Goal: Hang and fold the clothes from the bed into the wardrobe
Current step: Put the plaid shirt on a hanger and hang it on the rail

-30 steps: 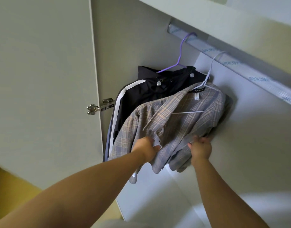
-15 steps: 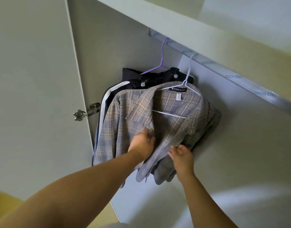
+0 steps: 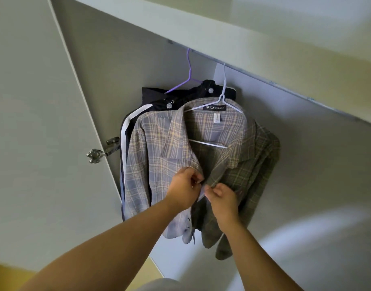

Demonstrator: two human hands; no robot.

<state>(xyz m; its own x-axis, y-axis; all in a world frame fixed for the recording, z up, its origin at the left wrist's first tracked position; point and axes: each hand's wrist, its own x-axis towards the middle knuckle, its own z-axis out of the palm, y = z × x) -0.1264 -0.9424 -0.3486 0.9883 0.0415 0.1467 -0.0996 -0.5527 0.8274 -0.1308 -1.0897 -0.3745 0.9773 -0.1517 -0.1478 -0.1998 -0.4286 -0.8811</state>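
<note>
Plaid shirt (image 3: 159, 148) hangs open on white hanger (image 3: 223, 95).

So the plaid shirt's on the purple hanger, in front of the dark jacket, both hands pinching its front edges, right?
Not the purple one. In the head view the plaid shirt hangs on the white hanger; the purple hanger carries the dark jacket behind it. The left hand and right hand do pinch its front edges.

I see open room right of the shirt (image 3: 155, 156), along the bare back wall (image 3: 319, 169). Left is tight: jacket (image 3: 181, 95) hangs just behind the shirt, door (image 3: 33, 122) and its hinge (image 3: 100, 152) close beside. Shelf (image 3: 180, 24) sits right over the purple hanger (image 3: 189, 70) and white hanger (image 3: 224, 89). Left hand (image 3: 183, 191) and right hand (image 3: 223, 199) pinch the shirt front, blocking the middle.
</note>
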